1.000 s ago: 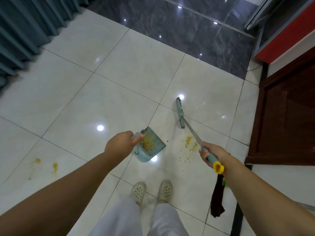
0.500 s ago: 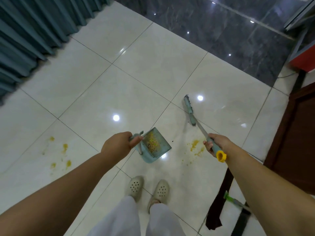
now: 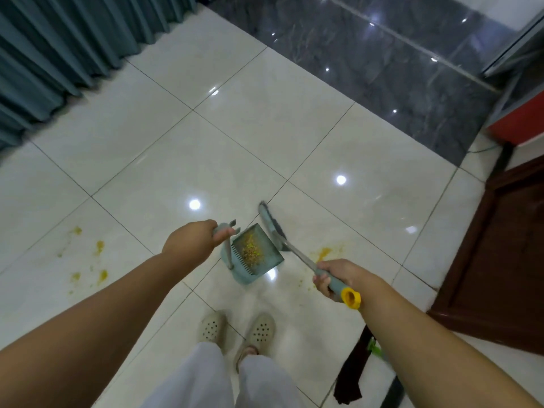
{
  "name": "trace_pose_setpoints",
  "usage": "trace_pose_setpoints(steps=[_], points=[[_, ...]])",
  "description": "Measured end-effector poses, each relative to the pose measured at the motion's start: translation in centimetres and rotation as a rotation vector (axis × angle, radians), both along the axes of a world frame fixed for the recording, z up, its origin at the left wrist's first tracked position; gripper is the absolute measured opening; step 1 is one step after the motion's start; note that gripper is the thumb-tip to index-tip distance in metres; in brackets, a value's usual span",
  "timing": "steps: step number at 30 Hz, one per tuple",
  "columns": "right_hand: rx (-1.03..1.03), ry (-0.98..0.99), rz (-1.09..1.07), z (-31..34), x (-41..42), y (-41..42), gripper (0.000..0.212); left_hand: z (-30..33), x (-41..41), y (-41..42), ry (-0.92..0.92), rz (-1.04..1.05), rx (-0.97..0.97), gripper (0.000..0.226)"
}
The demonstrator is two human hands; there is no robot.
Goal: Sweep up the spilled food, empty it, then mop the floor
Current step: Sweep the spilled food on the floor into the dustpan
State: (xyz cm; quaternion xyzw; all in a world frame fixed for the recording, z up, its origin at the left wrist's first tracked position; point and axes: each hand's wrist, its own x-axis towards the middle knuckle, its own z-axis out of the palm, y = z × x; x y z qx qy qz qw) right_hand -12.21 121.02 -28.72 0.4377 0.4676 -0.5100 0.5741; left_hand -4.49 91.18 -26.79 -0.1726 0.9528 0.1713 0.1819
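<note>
Two hands work: left hand (image 3: 188, 245) grips the dustpan (image 3: 255, 257) handle, right hand (image 3: 338, 276) grips the broom (image 3: 272, 228) handle, brush head beside the dustpan.

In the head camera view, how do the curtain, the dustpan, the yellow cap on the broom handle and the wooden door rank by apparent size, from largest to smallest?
1. Curtain, largest, though cut off by the frame.
2. Wooden door, also cut off.
3. Dustpan.
4. Yellow cap, smallest, although it is nearer the camera than the dustpan.
</note>
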Motion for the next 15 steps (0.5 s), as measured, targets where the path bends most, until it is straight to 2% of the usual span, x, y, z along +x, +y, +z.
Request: trace_pose_setpoints(steps=[6,15], points=[[-0.082,-0.046,-0.132,3.4,0.6,1.2,0.03,0.1,1.6,0.0,-0.016,0.011,0.04,0.05],[0.047,0.099,-0.047,4.0,1.8,-0.8,0.027,0.7,4.9,-2.2,0.007,0.076,0.086,0.05]])
